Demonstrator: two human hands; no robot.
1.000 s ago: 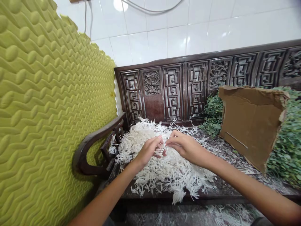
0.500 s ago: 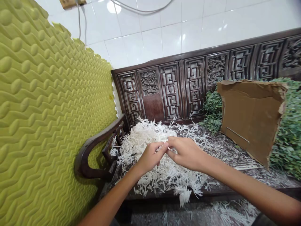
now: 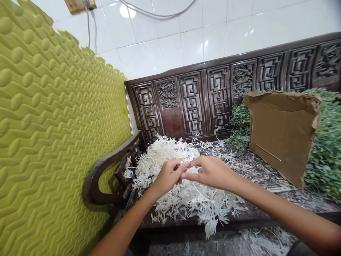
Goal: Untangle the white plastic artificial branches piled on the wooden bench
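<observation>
My left hand is closed, its thumb and fingers pinching a thin white plastic sprig, mostly hidden by the fingers. My right hand meets it from the right. Its forefinger and thumb reach around the left fingertips, at the same small piece; exactly where they grip is hard to see. Beneath both hands spreads a loose heap of white plastic sprigs with branching, feathery ends. Some sprigs hang over the front edge of the dark wooden bench.
A torn cardboard sheet leans against green artificial foliage at the right. The bench's carved backrest runs along a white tiled wall. On the left stand a curved armrest and a yellow textured foam mat.
The right forefinger and thumb have spread farther apart, and the thumb has shifted left and down against the left fingertips. The left hand stays nearly in place. The view has shifted slightly.
</observation>
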